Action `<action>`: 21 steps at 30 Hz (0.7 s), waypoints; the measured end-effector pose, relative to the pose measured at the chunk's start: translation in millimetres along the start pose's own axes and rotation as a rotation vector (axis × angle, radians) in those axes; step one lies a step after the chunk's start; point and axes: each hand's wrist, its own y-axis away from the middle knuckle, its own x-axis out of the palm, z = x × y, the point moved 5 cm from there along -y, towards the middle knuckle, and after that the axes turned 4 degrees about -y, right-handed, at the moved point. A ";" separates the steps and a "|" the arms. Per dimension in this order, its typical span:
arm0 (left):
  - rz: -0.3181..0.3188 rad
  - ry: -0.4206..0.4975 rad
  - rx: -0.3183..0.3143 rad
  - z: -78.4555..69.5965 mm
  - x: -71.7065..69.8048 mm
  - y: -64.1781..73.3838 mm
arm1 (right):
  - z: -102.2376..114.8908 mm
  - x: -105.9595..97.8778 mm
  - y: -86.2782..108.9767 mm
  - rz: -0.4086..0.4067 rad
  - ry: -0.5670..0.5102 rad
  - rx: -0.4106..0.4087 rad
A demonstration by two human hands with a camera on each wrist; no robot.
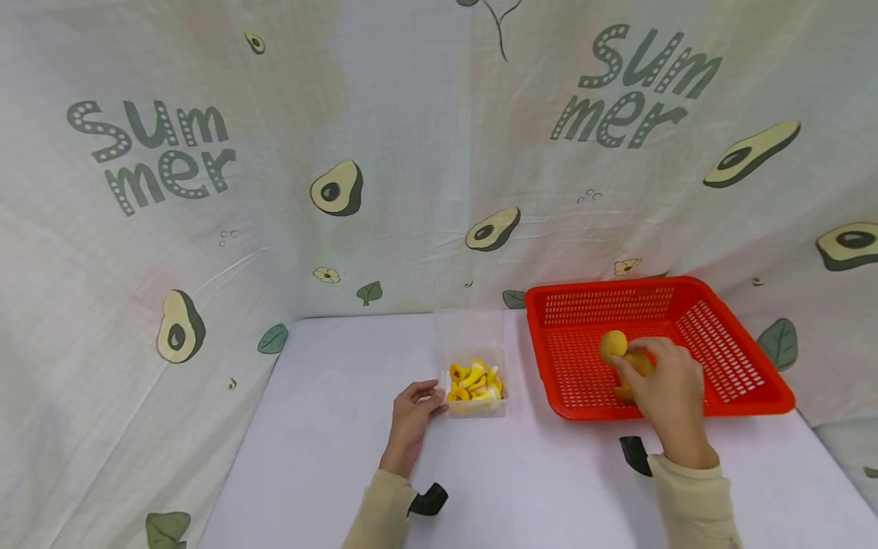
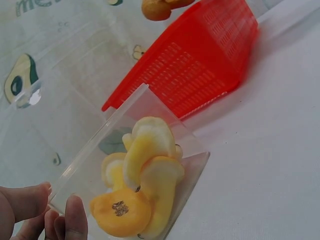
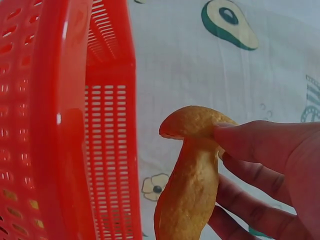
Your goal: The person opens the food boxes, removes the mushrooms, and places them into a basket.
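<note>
Beige sleeves (image 1: pixel 693 499) nearest; right hand (image 1: pixel 672 385) pinches ochre mushroom (image 3: pixel 187 187) near its cap, above red basket (image 1: pixel 579 358). Probably light, firm, little slip; best gripped where stem meets cap. Left hand (image 1: pixel 410 423) holds clear box (image 1: pixel 476 409) by its side, yellow mushrooms (image 1: pixel 473 374) inside.

From my distant seat, the head view lets me read "summer" twice on the printed cloth (image 1: pixel 411 114), each split into "sum" above "mer": one grey-green print (image 1: pixel 167 162) on the left, a second print (image 1: pixel 629 97) at upper right, its letters leaning right. In the left wrist view I make out a faint "me" (image 2: pixel 36 6) on the cloth. The lettering (image 3: pixel 312 106) at the right wrist view's edge is too cropped for me to read.
</note>
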 end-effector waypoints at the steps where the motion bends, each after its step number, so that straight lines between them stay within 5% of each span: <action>1: -0.001 0.000 -0.001 0.0 0.2 -0.3 | -1.2 -0.4 -0.2 0.001 0.001 0.001; 11: -0.005 -0.016 -0.016 0.1 -0.2 1.7 | 0.1 7.6 0.3 0.072 0.026 0.022; 21: -0.008 -0.008 -0.025 -0.9 -0.4 1.8 | 50.8 59.8 15.4 0.218 -0.015 -0.320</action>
